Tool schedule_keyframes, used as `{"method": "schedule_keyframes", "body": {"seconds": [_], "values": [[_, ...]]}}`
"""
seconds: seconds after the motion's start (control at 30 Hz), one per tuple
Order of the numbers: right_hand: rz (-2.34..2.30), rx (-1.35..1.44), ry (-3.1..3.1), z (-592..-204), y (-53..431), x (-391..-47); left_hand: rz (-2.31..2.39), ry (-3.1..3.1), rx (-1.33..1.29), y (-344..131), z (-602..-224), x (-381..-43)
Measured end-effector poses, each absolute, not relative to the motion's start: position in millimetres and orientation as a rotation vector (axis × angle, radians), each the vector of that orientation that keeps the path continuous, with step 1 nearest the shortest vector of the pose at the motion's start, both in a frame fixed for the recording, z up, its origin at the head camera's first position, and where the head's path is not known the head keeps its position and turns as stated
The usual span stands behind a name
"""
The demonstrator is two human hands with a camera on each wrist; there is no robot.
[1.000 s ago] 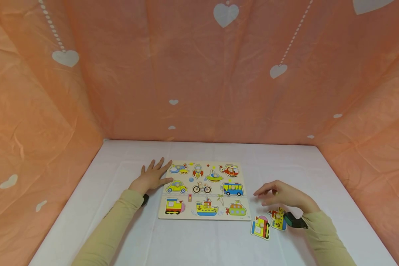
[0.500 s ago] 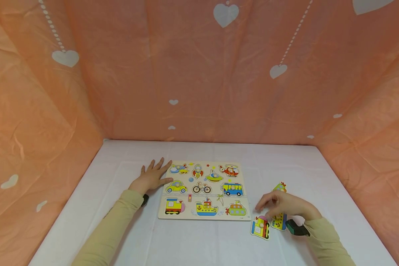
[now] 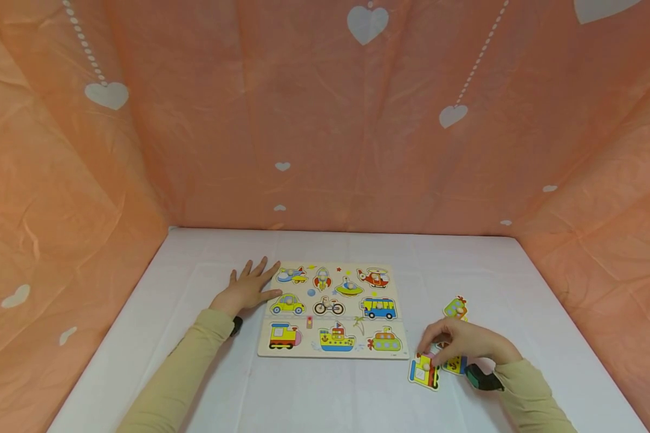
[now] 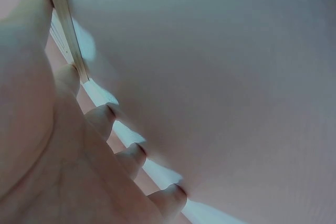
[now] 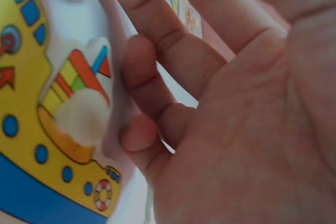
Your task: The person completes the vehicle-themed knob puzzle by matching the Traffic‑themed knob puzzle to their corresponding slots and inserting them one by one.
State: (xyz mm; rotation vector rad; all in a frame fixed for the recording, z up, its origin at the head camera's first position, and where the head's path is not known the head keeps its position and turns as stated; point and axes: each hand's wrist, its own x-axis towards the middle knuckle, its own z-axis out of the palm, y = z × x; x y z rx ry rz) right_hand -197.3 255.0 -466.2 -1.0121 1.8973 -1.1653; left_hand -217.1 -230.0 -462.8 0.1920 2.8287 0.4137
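Observation:
My left hand [image 3: 244,291] lies with fingers spread at the left edge of a wooden peg puzzle board [image 3: 311,341]; thumb and index fingertip touch that edge [image 4: 70,30] in the left wrist view. My right hand [image 3: 466,341] reaches over a train puzzle piece [image 3: 421,377] right of the board. Its thumb and index finger stand apart on either side of the piece's top, around its round knob. The other fingers are loosely bent in the right wrist view. Partly under this hand lies a ship puzzle piece [image 5: 26,111], with a knob.
A green submarine puzzle piece [image 3: 455,307] lies beyond the right hand. Plane, rocket, car, bus and other vehicles fill the board's upper rows. Its bottom row shows train, ship and submarine pictures. Orange cloth with hearts [image 3: 325,150] walls in the white table [image 3: 303,400].
My right hand has drawn nearer and lowered to the train piece, uncovering the submarine piece behind it. The left hand and the board have stayed put.

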Motion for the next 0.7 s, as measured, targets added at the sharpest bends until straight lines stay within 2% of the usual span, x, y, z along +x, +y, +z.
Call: {"method": "schedule_keyframes", "body": {"seconds": [0.7], "values": [[-1.129, -1.097, 1.992, -472.3, 250.9, -192.2, 0.421, 2.830, 0.190, -228.1, -459.1, -213.9]]}}
